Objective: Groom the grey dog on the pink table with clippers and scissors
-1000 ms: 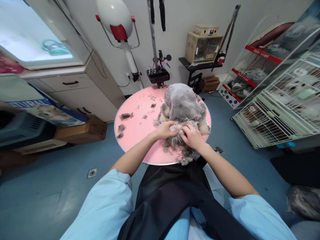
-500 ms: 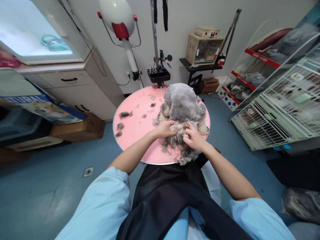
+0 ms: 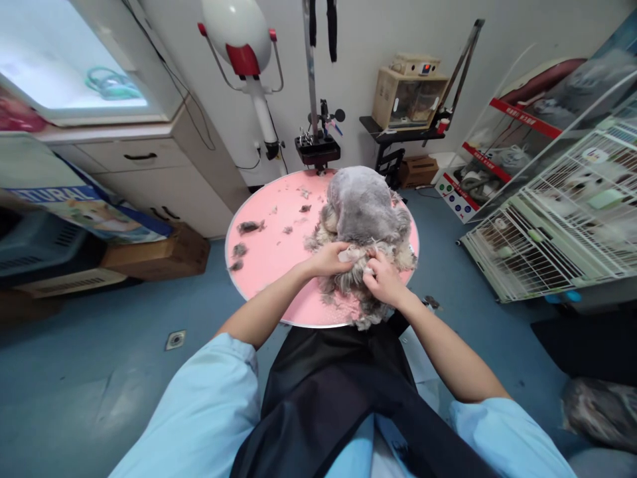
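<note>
A dog [image 3: 361,202] with a close-cropped grey back and longer, shaggy cream-and-grey fur sits on a round pink grooming table [image 3: 279,255]. My left hand [image 3: 329,259] is at the left of the shaggy fur nearest me, thumb and fingers pinched around a small white piece [image 3: 344,255]. Opposite it, my right hand [image 3: 383,275] is closed in the same fur, its fingertips curled in. Another small white bit [image 3: 369,271] shows at its thumb. Whether these are wipes or cotton I cannot tell. The dog's face is not visible.
Clumps of cut fur [image 3: 250,227] lie on the table's left side. Behind it stands a metal post with a black tool tray [image 3: 317,151]. A white-and-red dryer [image 3: 243,53] hangs at the back. Wire cages [image 3: 562,219] stand on the right, cardboard [image 3: 159,255] on the left.
My right hand has shifted slightly left and its fingers are curled in more. The left hand stays nearly in place. The whole view has moved a little.
</note>
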A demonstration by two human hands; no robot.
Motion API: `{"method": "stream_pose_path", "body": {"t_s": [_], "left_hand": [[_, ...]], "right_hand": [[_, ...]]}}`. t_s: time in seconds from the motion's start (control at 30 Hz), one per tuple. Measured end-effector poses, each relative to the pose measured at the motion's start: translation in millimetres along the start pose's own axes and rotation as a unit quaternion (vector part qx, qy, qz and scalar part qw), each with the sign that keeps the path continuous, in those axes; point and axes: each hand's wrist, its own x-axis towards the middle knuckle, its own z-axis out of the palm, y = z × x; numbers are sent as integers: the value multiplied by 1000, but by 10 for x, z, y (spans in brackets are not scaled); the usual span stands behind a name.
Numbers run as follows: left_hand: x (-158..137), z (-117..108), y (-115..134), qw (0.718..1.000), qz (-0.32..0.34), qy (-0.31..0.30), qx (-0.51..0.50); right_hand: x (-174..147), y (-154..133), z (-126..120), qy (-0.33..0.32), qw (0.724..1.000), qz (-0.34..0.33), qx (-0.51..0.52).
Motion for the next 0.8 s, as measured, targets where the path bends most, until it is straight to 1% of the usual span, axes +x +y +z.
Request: {"method": "stream_pose_path", "body": {"t_s": [0.1, 0.17, 0.2, 0.33, 0.43, 0.5, 0.57, 0.63, 0.73, 0.8], "left_hand": [[5, 21, 5, 1000, 5, 4, -8], [-1, 24, 18, 1000, 7, 0, -19], [-6, 21, 26, 1000, 5, -2, -22], [-31, -6, 48, 999, -8, -10, -32], [-31, -18, 40, 999, -22, -7, -38], [-21, -19, 30, 999, -27, 2, -37], [-10, -18, 28, 999, -22, 7, -33], [-2, -18, 35, 999, -14, 3, -29], [1, -18, 51, 999, -7, -11, -30], [0, -17, 55, 999, -2, -17, -29]], "right_hand": [[-14, 8, 21, 26, 998, 43, -22], [30, -19, 46, 39, 995, 63, -62], [60, -37, 57, 35, 993, 65, -87], [139, -73, 49, -16, 986, 41, -163], [114, -53, 6, -37, 986, 12, -160], [80, -51, -19, -32, 989, 10, -145], [58, -80, -30, -19, 990, 27, -138], [59, -138, -30, -13, 987, 60, -151], [95, -238, -27, -29, 974, 106, -196], [123, -288, -29, -47, 969, 115, -215]]}}
